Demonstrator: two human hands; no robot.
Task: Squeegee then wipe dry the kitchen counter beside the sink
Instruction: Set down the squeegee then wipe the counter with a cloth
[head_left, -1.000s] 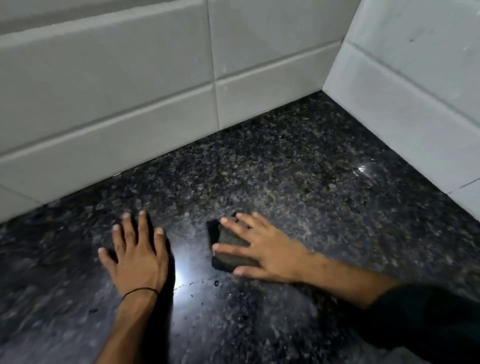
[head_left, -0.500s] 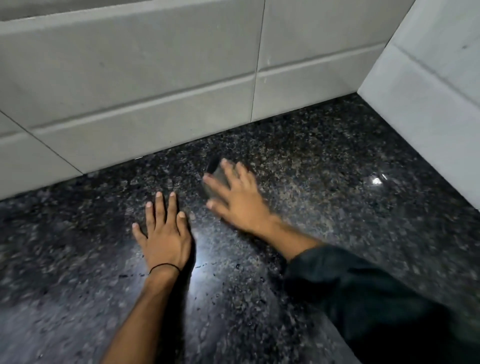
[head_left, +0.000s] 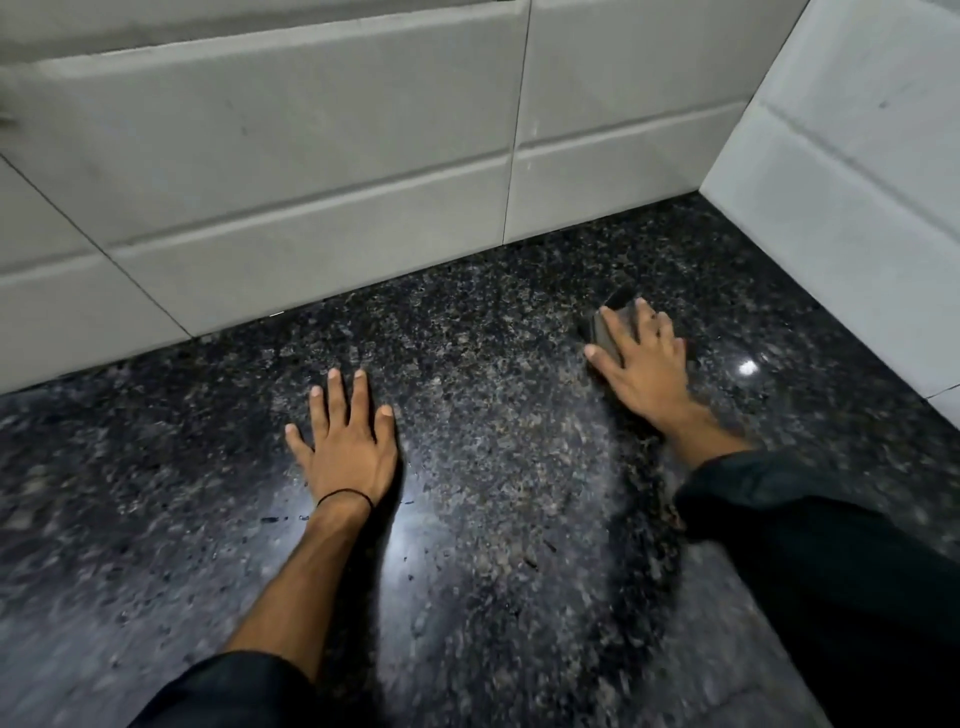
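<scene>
The counter (head_left: 478, 395) is dark speckled granite, glossy with a few small droplets near the middle. My right hand (head_left: 641, 364) presses flat on a dark grey pad (head_left: 608, 325) at the far right, close to the corner of the tiled walls; my fingers cover most of the pad. My left hand (head_left: 345, 444) lies flat on the counter with fingers spread, holding nothing, a thin black band at its wrist.
White tiled back wall (head_left: 322, 171) runs along the far edge of the counter. A white tiled side wall (head_left: 852, 197) closes the right side, meeting the back wall in a corner. A bright light reflection (head_left: 748, 368) shines right of my right hand.
My right hand has slid the pad from beside my left hand away to the right, toward the wall corner. My left hand stays flat in place on the counter.
</scene>
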